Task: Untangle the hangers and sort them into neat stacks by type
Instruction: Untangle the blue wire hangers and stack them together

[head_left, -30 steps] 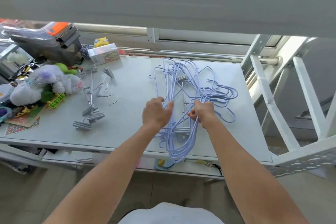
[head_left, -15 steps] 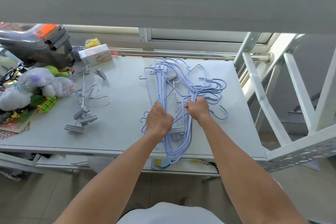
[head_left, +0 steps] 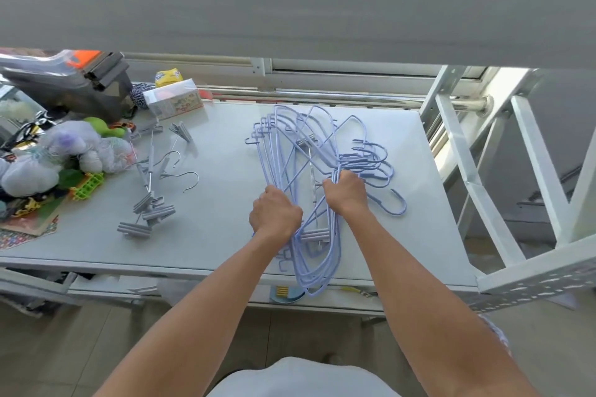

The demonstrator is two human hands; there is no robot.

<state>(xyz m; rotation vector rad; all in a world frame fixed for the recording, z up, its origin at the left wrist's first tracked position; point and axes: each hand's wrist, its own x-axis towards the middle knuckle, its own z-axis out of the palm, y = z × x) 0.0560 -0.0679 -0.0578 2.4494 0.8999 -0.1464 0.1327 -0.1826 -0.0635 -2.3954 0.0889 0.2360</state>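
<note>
Two bare hands are all I have on the job, and both are closed on one tangled bundle of lilac wire hangers (head_left: 283, 151) lying on the grey table (head_left: 219, 209). My left hand (head_left: 275, 215) is fisted around the long bars on the bundle's left side; my right hand (head_left: 346, 193) is clenched where the necks gather, just below the hooks. I count roughly six lilac hooks (head_left: 374, 161) fanned out beyond and to the right of my right hand, plus one loose hook (head_left: 397, 205) curling off nearest that wrist, but the wires overlap too much for a sure count of hangers. Between my two hands I see one metal clip hanger (head_left: 314, 203) threaded through the bundle, its lower clip lying just below my left knuckles; whether more are buried in there I cannot tell.

Well to the left of my left hand lies a separate pile of grey clip hangers (head_left: 150, 190): I make out two steel hooks and about five clips, though the rods cross and the number of hangers is unclear. Farther left, a heap of soft toys (head_left: 64, 151) runs off the frame edge. The near end of the lilac bundle hangs past the table's front edge.
</note>
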